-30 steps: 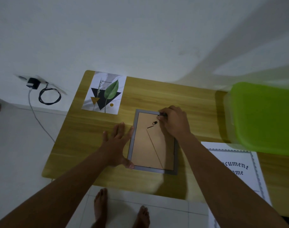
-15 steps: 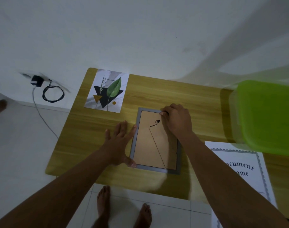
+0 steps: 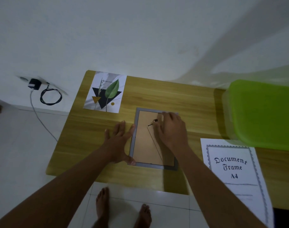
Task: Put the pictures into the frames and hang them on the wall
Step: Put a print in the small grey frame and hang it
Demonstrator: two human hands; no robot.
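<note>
A grey picture frame (image 3: 133, 137) lies face down on the wooden table (image 3: 157, 99), its brown backing board (image 3: 143, 145) up. My left hand (image 3: 119, 142) lies flat, fingers spread, against the frame's left edge, thumb at the near left corner. My right hand (image 3: 170, 129) rests on the backing's upper right, fingertips at the frame's top edge beside a small black hanger clip (image 3: 154, 120). A leaf picture (image 3: 106, 92) lies at the table's far left corner. A white "Document Frame A4" sheet (image 3: 231, 165) lies at the right.
A green plastic lidded box (image 3: 262, 114) stands at the table's right side. A black charger and coiled cable (image 3: 46, 94) hang on the white wall at left. My bare feet (image 3: 122, 209) stand on the white floor tiles by the table's near edge.
My right hand's fingertips have slid slightly along the frame's top edge. The left hand stays pressed at the frame's left side. The view has shifted a little.
</note>
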